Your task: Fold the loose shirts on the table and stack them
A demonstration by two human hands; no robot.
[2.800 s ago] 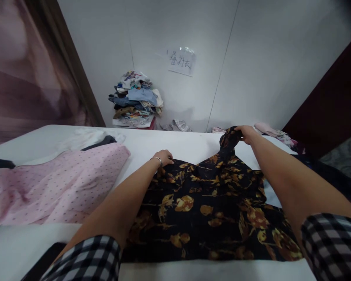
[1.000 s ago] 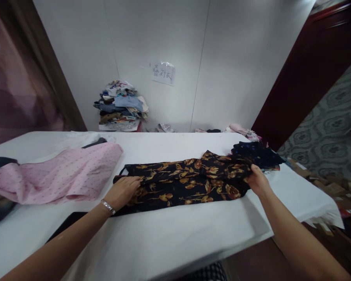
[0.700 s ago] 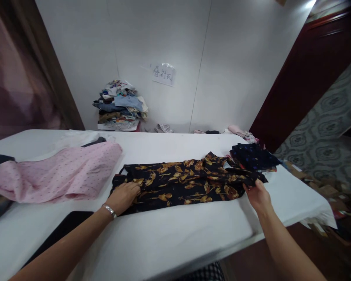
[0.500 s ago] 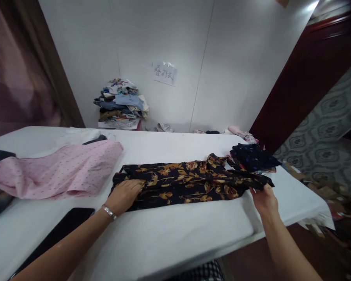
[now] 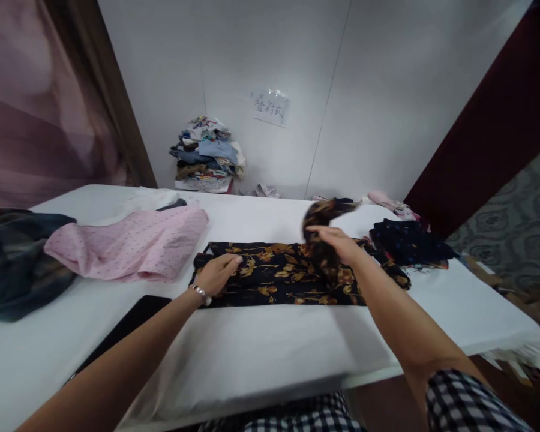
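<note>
A dark shirt (image 5: 270, 273) with golden-brown flowers lies lengthwise on the white table (image 5: 270, 342), narrow and mostly flat. My left hand (image 5: 216, 273), with a metal band on its wrist, rests on the shirt's left end, its fingers stretched over the cloth. Toward the shirt's right half, my right hand (image 5: 337, 243) is closed on a piece of the same shirt and holds it up above the rest. That raised piece is smeared by motion and folds over toward the back. My right forearm hides part of the shirt's right end.
A pink dotted garment (image 5: 135, 246) and a dark garment (image 5: 22, 258) lie at left. Near my left forearm is a flat black object (image 5: 130, 324). Folded navy clothing (image 5: 407, 240) sits at right. A tall clothes pile (image 5: 207, 156) stands against the wall.
My right hand has moved left and up from the shirt's right end, lifting a piece of it. My left hand stays at the left end. The view has turned slightly.
</note>
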